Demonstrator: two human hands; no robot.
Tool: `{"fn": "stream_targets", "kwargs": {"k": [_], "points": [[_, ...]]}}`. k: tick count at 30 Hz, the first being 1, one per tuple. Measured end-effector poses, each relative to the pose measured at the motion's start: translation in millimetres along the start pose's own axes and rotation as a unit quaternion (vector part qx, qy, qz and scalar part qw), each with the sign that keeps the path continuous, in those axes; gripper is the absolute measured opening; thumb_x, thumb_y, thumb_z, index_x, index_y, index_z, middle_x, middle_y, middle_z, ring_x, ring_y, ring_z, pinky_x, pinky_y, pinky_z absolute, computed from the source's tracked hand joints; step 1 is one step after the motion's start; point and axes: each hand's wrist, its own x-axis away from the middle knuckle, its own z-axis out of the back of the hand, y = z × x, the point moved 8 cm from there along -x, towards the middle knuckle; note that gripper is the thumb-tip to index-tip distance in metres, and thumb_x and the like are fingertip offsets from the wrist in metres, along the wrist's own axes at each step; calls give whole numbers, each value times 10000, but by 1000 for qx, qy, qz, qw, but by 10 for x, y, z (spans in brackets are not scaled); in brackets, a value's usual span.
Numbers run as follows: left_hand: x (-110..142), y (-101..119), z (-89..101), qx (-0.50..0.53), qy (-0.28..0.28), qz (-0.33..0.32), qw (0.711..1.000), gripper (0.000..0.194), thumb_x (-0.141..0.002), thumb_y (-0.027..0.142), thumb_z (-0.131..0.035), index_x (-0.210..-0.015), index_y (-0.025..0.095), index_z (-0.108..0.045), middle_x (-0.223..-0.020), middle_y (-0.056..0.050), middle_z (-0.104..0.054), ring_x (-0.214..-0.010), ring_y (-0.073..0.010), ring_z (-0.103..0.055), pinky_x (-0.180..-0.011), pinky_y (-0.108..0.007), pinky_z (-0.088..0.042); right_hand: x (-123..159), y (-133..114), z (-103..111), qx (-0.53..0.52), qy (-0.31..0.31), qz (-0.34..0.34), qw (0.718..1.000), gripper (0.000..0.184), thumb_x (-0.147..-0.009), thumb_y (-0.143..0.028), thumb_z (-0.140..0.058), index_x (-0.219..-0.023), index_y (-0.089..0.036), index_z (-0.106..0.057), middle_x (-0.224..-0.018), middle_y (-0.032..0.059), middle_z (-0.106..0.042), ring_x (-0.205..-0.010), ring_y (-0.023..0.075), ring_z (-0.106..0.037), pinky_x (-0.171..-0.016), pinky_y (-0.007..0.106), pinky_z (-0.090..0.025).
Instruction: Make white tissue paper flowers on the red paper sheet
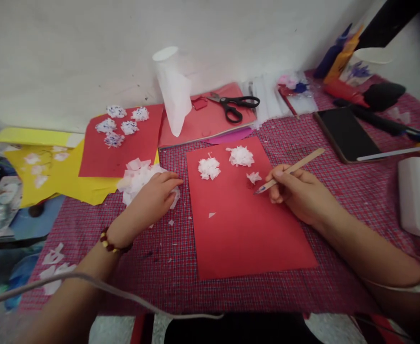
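My right hand [296, 191] is closed around a pale wooden pencil [296, 165], its dark tip slanting down to the left, over a red sheet of paper [246, 229]. Just beyond that tip sits a small white tissue-paper tuft [254, 177]. Two fuller white tissue flowers, a left one [209, 168] and a right one [241, 156], lie higher on the sheet. My left hand [158, 191] hangs over a pile of white tissue pieces [134, 177], its fingers stretched to the right and apart from the thumb. A loose white scrap [212, 215] lies on the red sheet.
Behind are black-handled scissors [233, 107], a white paper roll [172, 91] and a red card [124, 157] with several blue-speckled flowers. Yellow paper [67, 177] lies left. To the right are a phone [346, 134], a white box [419, 196], glue bottles [344, 55] and a cup [367, 64]. A cable [117, 291] crosses in front.
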Motion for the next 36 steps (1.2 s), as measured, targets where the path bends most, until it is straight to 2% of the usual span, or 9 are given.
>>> {"fn": "stream_targets", "kwargs": {"k": [3,5,9,12,15,19,25,33,36], "points": [[-104,-5,-41,4,-48,-19,999,215,-808,112,-477,-885,165,-671,-1233,-152,-623,-1161,-290,-562,-999,-493,-449,3,4,1,2,-5,11,1000,221,-887,-355,-634,-757,-176,-640,-514,-25,-557,-449,73,-496,-451,191,-390],[-124,7,9,19,-56,-20,998,162,-806,137,-487,-774,173,-642,-1232,-153,-619,-1169,-294,-557,-993,-499,-443,5,10,-4,1,-11,13,1000,220,-897,-350,-623,-764,-176,-638,-520,-24,-563,-453,71,-498,-452,188,-390],[-127,47,261,103,-7,24,994,93,-771,204,-550,-707,185,-615,-1185,-127,-650,-1131,-283,-586,-986,-481,-436,1,3,-11,-8,-15,13,1000,199,-900,-331,-618,-776,-176,-639,-518,-21,-578,-449,72,-500,-440,185,-384],[-142,44,403,252,54,129,958,61,-751,242,-608,-714,193,-607,-926,-71,-707,-842,-202,-653,-770,-352,-516,14,-52,-35,-16,-15,31,999,201,-894,-334,-629,-771,-176,-647,-525,-22,-593,-445,68,-501,-435,179,-389],[-211,152,337,392,81,203,894,77,-730,235,-658,-717,190,-597,-619,9,-634,-558,-123,-579,-551,-241,-466,73,-158,-102,-24,-26,74,997,184,-889,-342,-642,-806,-180,-669,-583,-10,-647,-469,70,-531,-445,179,-408],[-424,447,135,480,81,189,853,161,-697,223,-705,-823,183,-613,-652,27,-649,-543,-102,-596,-540,-217,-476,206,-335,-259,0,-64,156,986,185,-908,-358,-620,-938,-189,-691,-722,18,-720,-523,85,-585,-514,215,-470],[-653,776,-72,521,35,133,843,297,-691,200,-686,-973,177,-595,-686,24,-682,-592,-108,-628,-591,-226,-494,328,-459,-420,52,-100,220,969,178,-940,-317,-568,-998,-186,-674,-778,19,-700,-600,90,-596,-564,227,-495],[-684,854,-114,532,39,127,836,241,-695,183,-684,-924,183,-610,-660,20,-685,-567,-115,-641,-575,-232,-510,316,-433,-435,100,-95,220,966,158,-945,-283,-533,-983,-194,-657,-784,19,-661,-623,98,-575,-557,233,-475],[-676,849,-115,551,46,134,822,232,-736,184,-648,-964,187,-610,-670,22,-677,-552,-122,-645,-570,-247,-536,313,-440,-423,103,-83,217,967,159,-945,-285,-527,-986,-195,-652,-795,22,-657,-645,107,-586,-566,240,-479]]}}
